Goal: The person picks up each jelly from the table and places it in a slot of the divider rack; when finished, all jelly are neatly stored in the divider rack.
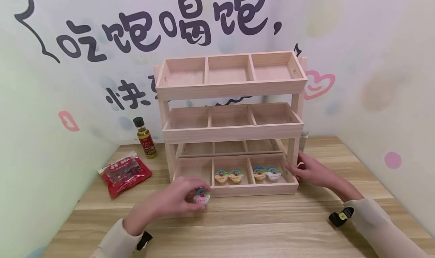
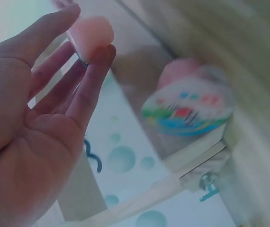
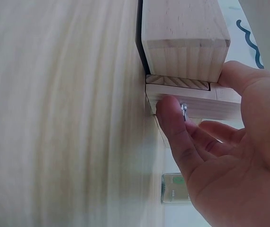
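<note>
My left hand (image 1: 176, 197) pinches a small jelly cup (image 1: 202, 196) by its edges, in front of the lower left of a three-tier wooden rack (image 1: 234, 133). In the left wrist view that held cup (image 2: 94, 38) is pale pink. A second pink jelly cup (image 2: 187, 106) with a printed lid sits close to the tray's front board there; in the head view it seems hidden by the hand. My right hand (image 1: 314, 170) holds the rack's lower right end, thumb at the tray corner, fingers against the side piece. Two jelly cups (image 1: 229, 176) lie in the bottom middle compartment, two more (image 1: 267, 173) in the right one.
A red bag of dried chillies (image 1: 125, 173) lies on the table (image 1: 258, 227) at the left, with an oil bottle (image 1: 146, 138) behind it. Part of another container (image 1: 303, 141) shows behind the rack's right leg. A printed wall stands behind.
</note>
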`<state>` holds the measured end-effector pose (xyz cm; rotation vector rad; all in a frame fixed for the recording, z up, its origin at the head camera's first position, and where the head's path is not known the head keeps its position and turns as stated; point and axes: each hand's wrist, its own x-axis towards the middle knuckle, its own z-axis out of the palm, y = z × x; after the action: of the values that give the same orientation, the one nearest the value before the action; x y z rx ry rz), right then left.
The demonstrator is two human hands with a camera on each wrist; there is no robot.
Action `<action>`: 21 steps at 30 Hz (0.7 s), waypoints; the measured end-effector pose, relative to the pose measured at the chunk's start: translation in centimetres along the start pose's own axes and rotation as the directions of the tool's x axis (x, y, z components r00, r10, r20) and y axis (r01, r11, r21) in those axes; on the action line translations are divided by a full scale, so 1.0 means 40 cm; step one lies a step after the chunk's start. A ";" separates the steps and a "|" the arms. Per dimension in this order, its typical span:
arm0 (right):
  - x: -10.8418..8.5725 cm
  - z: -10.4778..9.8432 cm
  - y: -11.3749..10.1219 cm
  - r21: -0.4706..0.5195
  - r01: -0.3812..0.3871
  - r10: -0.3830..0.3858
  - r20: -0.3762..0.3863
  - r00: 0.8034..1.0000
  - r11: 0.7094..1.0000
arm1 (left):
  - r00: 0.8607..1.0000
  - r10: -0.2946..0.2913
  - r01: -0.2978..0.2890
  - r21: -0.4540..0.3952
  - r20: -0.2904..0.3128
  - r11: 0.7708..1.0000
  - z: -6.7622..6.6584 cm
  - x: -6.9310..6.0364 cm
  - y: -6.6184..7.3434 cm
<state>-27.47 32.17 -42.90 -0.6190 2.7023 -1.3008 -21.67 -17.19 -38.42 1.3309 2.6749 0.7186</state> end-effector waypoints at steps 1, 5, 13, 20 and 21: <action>0.001 0.000 -0.001 0.001 -0.003 0.003 0.001 1.000 1.000 | 1.000 0.003 -0.003 -0.005 -0.016 1.000 -0.007 0.002 -0.001; 0.002 -0.001 -0.001 0.007 -0.003 0.003 0.007 1.000 1.000 | 0.997 0.012 -0.013 -0.017 -0.082 1.000 -0.036 0.016 -0.010; 0.000 0.001 0.005 0.024 0.004 -0.004 0.007 1.000 1.000 | 0.991 -0.018 0.024 0.044 -0.129 0.999 -0.056 0.070 -0.041; -0.001 0.001 0.000 0.012 0.009 -0.009 0.001 1.000 1.000 | 0.984 -0.156 0.160 0.042 -0.092 0.986 -0.050 0.113 -0.064; -0.001 0.001 -0.001 0.010 0.009 -0.009 0.000 1.000 1.000 | 0.981 -0.174 0.178 0.035 -0.091 0.983 -0.048 0.118 -0.067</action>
<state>-27.41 32.14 -42.88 -0.6309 2.6944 -1.3152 -27.09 -15.65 -37.19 1.0762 2.8463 0.7183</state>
